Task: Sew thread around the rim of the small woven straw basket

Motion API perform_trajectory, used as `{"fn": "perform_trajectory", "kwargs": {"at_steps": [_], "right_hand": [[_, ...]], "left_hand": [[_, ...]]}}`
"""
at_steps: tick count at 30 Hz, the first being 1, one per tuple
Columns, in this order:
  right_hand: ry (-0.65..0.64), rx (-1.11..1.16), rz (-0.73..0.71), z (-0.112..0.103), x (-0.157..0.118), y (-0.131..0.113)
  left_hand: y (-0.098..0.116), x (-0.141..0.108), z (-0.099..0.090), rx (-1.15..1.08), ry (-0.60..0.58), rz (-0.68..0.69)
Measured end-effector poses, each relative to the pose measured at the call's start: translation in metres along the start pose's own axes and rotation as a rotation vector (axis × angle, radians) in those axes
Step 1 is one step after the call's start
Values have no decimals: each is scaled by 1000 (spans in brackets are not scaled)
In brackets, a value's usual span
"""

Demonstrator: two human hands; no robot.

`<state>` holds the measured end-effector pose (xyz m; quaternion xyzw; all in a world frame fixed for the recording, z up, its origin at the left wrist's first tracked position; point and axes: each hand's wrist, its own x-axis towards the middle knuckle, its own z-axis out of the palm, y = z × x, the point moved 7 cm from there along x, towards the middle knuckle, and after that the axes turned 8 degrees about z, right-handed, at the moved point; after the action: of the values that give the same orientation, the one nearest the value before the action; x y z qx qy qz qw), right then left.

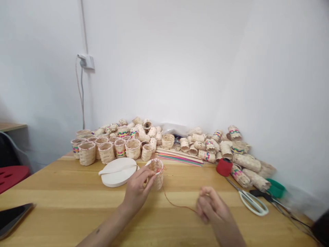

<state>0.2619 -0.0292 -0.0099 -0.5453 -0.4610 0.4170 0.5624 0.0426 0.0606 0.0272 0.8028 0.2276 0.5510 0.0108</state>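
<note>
My left hand (136, 192) grips a small woven basket (156, 174) by its rim, with the fingers wrapped over the front. A thin reddish thread (177, 204) runs from the basket's rim down across the wooden table (77, 199) to my right hand (210, 206). That hand hangs above the tabletop, its fingers pinched together on the thread's end. The basket's lower part is partly hidden behind my left fingers.
Several woven baskets (144, 137) are heaped against the wall at the table's back. Nearby lie a white disc (118, 172), coloured strips (180, 159), a red spool (224, 167), white-handled scissors (253, 203), a green object (275, 188) and a phone (12, 219). A red seat (11, 178) stands left.
</note>
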Motion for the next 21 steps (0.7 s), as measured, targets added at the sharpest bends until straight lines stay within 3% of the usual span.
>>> {"fn": "perform_trajectory", "kwargs": {"at_steps": [4,10,14,19,21], "right_hand": [[-98,91,70,40,37,2],[-168,352,241,66,70,13],[-212,325,260,81,83,17],[-181,167,186,81,61,12],[-212,-104,18,78,37,7]], "left_hand": [[4,1,-2,24,16,61],[11,-1,0,108,12,170],[17,-6,4,163,-19,273],[13,-7,3,206,-7,270],[7,-4,1,204,11,205]]}}
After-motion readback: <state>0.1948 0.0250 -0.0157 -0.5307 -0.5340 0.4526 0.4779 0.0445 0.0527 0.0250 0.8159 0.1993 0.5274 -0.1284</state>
